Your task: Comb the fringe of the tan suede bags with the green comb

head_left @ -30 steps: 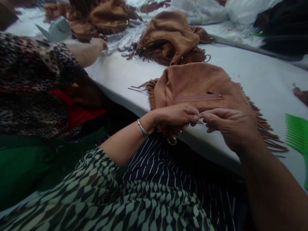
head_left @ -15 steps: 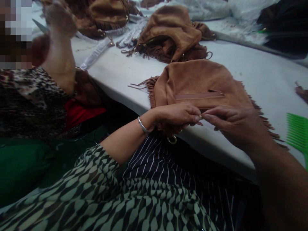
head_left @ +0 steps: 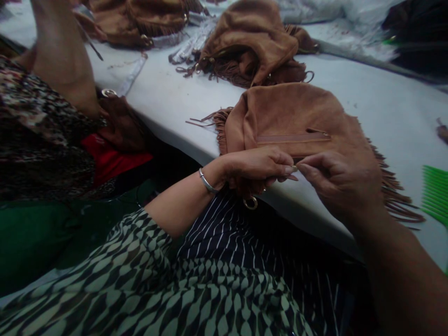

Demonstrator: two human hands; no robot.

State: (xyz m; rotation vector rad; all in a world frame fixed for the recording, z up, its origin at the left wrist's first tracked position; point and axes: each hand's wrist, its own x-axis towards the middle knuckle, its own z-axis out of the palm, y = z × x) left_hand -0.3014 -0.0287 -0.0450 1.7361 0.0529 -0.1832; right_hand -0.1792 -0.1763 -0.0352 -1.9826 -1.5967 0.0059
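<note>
A brown suede handbag (head_left: 297, 112) with fringe along its sides and a zip across its face lies on the white table by its front edge. My left hand (head_left: 262, 163), a silver bangle at its wrist, is closed on a brown strap of the bag at the edge; the strap's pointed tip (head_left: 291, 177) sticks out below the fingers. Thumb and forefinger of my right hand (head_left: 336, 172) pinch together almost against my left fingertips, at a tiny pale bit too small to name. Below my left hand hangs a gold-coloured ring (head_left: 250, 203).
Behind lies another fringed brown bag (head_left: 250, 42), with more brown bags (head_left: 140, 18) farther left. A green comb (head_left: 436, 193) rests at the right. At the left, a co-worker's forearm (head_left: 65, 56) reaches over the table, near a dark pointed blade (head_left: 93, 46).
My hands stay together at the strap, with the right wrist turned slightly. The co-worker's arm and the blade have shifted over the table. The view has moved a little.
</note>
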